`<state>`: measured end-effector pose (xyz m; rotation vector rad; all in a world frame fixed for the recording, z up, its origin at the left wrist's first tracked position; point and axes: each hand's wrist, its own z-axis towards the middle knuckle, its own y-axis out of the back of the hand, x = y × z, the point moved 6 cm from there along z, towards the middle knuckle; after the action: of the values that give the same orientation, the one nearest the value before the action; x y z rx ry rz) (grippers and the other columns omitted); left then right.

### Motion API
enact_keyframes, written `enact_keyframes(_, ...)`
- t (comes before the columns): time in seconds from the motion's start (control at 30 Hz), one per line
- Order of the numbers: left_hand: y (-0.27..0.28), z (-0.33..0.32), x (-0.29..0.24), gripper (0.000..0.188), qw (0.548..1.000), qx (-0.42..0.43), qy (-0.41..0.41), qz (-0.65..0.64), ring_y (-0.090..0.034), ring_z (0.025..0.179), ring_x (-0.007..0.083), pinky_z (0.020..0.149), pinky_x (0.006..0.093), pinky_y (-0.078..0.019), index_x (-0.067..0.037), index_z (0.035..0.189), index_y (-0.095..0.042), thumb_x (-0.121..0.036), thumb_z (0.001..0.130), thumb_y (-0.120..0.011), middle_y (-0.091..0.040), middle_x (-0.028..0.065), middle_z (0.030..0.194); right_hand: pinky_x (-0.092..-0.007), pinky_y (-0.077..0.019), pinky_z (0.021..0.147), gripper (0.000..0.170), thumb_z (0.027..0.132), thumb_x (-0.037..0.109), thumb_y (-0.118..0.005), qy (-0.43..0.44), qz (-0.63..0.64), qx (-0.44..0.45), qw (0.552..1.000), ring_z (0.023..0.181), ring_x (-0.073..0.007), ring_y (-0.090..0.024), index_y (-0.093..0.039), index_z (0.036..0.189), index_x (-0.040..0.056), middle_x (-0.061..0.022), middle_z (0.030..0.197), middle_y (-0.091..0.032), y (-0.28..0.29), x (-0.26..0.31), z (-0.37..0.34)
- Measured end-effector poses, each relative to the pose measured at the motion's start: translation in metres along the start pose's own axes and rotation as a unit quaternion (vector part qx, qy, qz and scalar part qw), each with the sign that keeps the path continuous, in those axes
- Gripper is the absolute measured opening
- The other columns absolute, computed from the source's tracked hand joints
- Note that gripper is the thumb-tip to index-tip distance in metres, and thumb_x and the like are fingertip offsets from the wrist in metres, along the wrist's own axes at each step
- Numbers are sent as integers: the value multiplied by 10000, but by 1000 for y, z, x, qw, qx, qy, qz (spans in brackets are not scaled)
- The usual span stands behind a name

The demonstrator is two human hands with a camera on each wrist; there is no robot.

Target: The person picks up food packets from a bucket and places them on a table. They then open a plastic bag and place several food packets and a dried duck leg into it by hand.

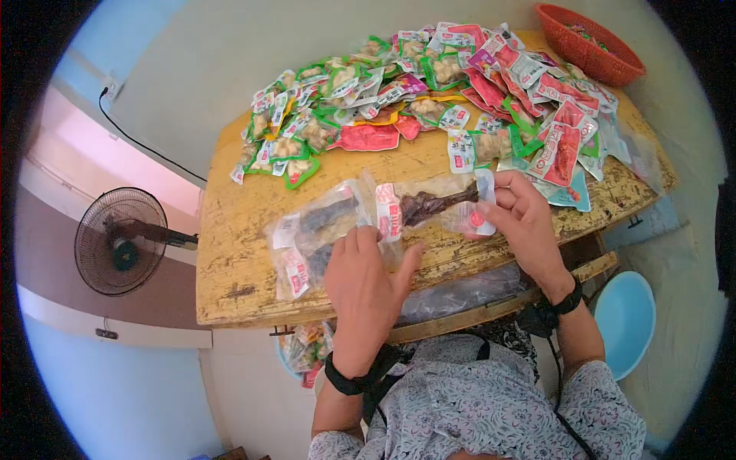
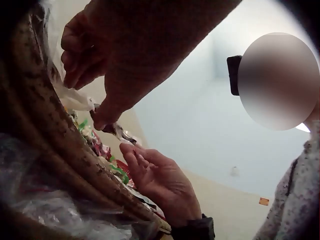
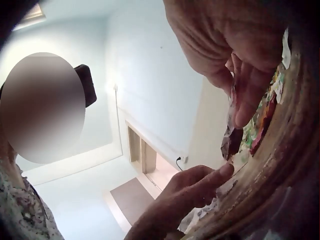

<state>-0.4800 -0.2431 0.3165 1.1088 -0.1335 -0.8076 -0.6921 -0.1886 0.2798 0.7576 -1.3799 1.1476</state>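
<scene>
A clear vacuum packet of dark meat on the bone [image 1: 437,205], with a red-and-white label, lies across the table's front half. My right hand [image 1: 525,222] pinches its right end between thumb and fingers; the right wrist view shows the packet edge [image 3: 232,135] between them. At the packet's left end is my left hand [image 1: 360,287], fingertips resting on the plastic and thumb spread apart. Similar clear packets [image 1: 295,238] lie overlapping under and left of that hand. In the left wrist view, the left fingers [image 2: 82,62] bend down onto clear plastic.
A large heap of small colourful snack packets [image 1: 368,100] covers the back of the worn yellow table [image 1: 238,284]. A red basket [image 1: 590,46] stands at the back right corner. Below are an open drawer with plastic [image 1: 460,295] and a blue basin [image 1: 625,322]. A fan [image 1: 123,241] stands left.
</scene>
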Motion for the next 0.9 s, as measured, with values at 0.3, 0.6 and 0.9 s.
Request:
enact_keyframes(0.3,-2,-7,16,146,991,8,61,-115,-625,645,244,594,358,-497,-38,930,-614,-109,854,-717,-642,113,768,-319,-629,752,271,939,-50,-584,-5,-2,6,1000,914,-168,-698,-506,1198,-28,-140,1033,-690,3,-4,1)
enact_keyframes(0.6,9,-11,14,119,976,-39,85,-199,-642,651,345,579,419,-499,-48,934,-570,-75,875,-670,-632,149,777,-319,-620,765,254,951,-37,-579,-58,-16,37,998,863,-188,-715,-508,1195,-29,-147,1025,-702,-22,-13,-2)
enact_keyframes(0.9,10,-14,-1,106,977,-68,20,-199,-642,703,350,598,413,-499,-47,947,-588,-35,877,-666,-614,147,844,-298,-593,765,243,987,31,-571,-120,29,109,986,888,-155,-698,-505,1219,-5,-109,1026,-706,-75,-29,2)
